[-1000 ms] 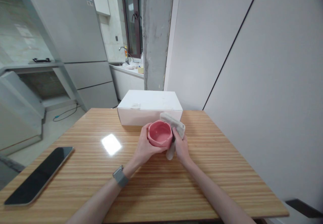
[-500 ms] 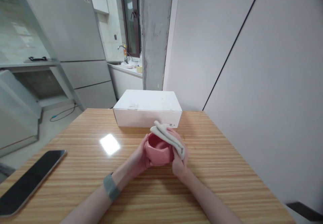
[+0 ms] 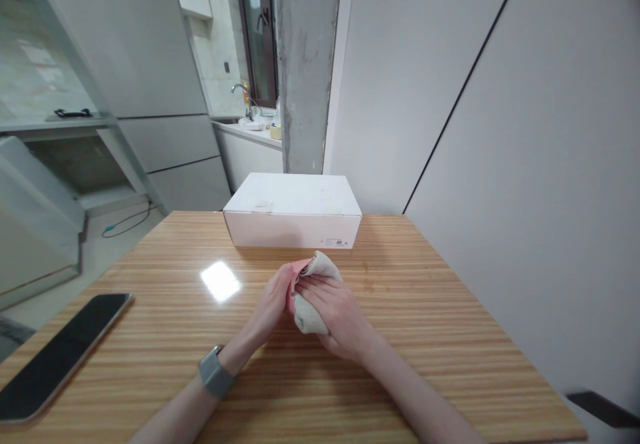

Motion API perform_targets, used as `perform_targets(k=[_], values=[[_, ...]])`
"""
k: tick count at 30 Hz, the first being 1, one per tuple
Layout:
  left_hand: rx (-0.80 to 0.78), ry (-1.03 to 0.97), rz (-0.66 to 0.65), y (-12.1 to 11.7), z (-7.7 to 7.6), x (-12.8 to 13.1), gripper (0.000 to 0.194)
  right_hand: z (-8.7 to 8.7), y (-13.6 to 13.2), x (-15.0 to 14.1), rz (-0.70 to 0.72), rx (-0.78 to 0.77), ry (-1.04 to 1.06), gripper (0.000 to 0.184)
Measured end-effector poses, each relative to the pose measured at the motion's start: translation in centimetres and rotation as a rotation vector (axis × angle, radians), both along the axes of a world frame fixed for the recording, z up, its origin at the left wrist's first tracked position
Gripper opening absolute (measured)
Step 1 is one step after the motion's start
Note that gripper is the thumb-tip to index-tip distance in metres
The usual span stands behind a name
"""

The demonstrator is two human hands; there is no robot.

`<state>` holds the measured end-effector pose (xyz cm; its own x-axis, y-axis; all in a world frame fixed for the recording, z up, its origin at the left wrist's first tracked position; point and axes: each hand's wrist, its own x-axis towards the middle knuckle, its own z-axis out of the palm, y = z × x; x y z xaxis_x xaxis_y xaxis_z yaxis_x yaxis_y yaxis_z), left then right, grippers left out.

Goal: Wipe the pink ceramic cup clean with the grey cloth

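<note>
My left hand (image 3: 276,294), with a grey band on its wrist, grips a pink bowl (image 3: 297,273) by its left side. Most of the bowl is hidden behind the cloth and my fingers. A folded pale grey cloth (image 3: 309,317) lies against the bowl, and my right hand (image 3: 336,307) presses it there with the fingers bent over it. Both hands are above the wooden table (image 3: 425,337), close together near its middle.
Behind my hands a white box (image 3: 293,229) stands at the table's far edge. A black phone (image 3: 60,357) lies at the left edge. A white wall (image 3: 480,184) runs along the right side, and a fridge (image 3: 135,44) stands beyond the table.
My right hand has turned over and moved left, carrying the cloth from the bowl's right side across it. The bowl's opening, visible before, is now covered.
</note>
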<state>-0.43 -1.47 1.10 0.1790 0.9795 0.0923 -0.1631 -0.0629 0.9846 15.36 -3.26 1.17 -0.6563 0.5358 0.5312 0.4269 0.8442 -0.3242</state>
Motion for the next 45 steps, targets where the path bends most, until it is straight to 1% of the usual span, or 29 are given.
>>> perform_targets(k=[3, 6, 9, 12, 13, 16, 17, 19, 21, 22, 24, 26, 29, 32, 34, 36, 38, 41, 43, 45], values=[[0.025, 0.026, 0.054, -0.1, -0.4, 0.3, 0.048, -0.1, 0.2, -0.2, -0.066, -0.034, 0.002, 0.055], [0.013, -0.015, 0.1, -0.2, -1.1, 0.6, 0.043, -0.2, 0.5, -0.4, -0.129, -0.042, 0.003, 0.053], [-0.108, -0.128, 0.087, -0.5, -1.6, 1.1, 0.043, -0.6, 0.7, -0.6, -0.213, -0.032, 0.058, 0.05], [-0.189, -0.286, 0.066, -1.1, -1.2, 1.6, 0.046, -1.0, 0.9, -0.7, -0.278, 0.004, 0.12, 0.049], [-0.19, -0.343, 0.034, -1.3, -1.0, 1.8, 0.046, -1.0, 1.0, -0.6, -0.273, 0.027, 0.126, 0.05], [-0.163, -0.488, -0.126, -1.4, -0.2, 1.9, 0.045, -1.1, 1.1, -0.2, -0.202, 0.096, 0.089, 0.054], [-0.183, -0.514, -0.164, -1.3, 0.0, 1.7, 0.044, -1.0, 1.1, -0.1, -0.18, 0.112, 0.07, 0.055], [-0.292, -0.527, -0.184, -0.8, 0.3, 0.9, 0.044, -0.8, 1.0, -0.1, -0.142, 0.131, 0.016, 0.058], [-0.433, -0.491, -0.19, -0.2, 0.3, 0.0, 0.049, -0.7, 0.6, -0.4, -0.085, 0.162, -0.053, 0.06], [-0.479, -0.464, -0.202, 0.2, 0.4, -0.5, 0.05, -0.6, 0.3, -0.6, -0.049, 0.187, -0.087, 0.06], [-0.518, -0.412, -0.216, 0.7, 0.4, -1.3, 0.049, -0.6, -0.2, -1.1, 0.02, 0.243, -0.127, 0.059], [-0.514, -0.358, -0.195, 1.0, 0.4, -1.9, 0.043, -0.7, -0.6, -1.5, 0.063, 0.276, -0.118, 0.057], [-0.447, -0.238, -0.143, 1.4, 0.0, -2.3, 0.036, -1.2, -0.5, -1.6, 0.07, 0.258, -0.084, 0.058], [-0.366, -0.088, -0.188, 1.7, -0.4, -2.3, 0.041, -1.7, 0.2, -1.0, 0.056, 0.209, -0.063, 0.061], [-0.325, -0.039, -0.218, 1.7, -0.5, -2.1, 0.044, -1.8, 0.6, -0.6, 0.056, 0.185, -0.047, 0.062], [-0.28, -0.026, -0.197, 1.7, -0.6, -1.8, 0.047, -1.7, 0.8, -0.3, 0.045, 0.161, -0.032, 0.058], [-0.227, -0.014, -0.149, 1.6, -0.9, -1.5, 0.049, -1.3, 0.8, -0.1, 0.019, 0.136, 0.01, 0.05], [-0.178, -0.026, -0.118, 1.6, -1.6, -1.1, 0.052, -0.7, 0.8, 0.0, -0.037, 0.119, 0.128, 0.04], [-0.201, -0.068, -0.149, 1.5, -2.1, -1.1, 0.053, -0.5, 0.9, 0.1, -0.079, 0.132, 0.191, 0.038], [-0.253, -0.128, -0.202, 1.2, -2.2, -1.0, 0.051, -0.4, 1.0, 0.3, -0.109, 0.153, 0.212, 0.037]])
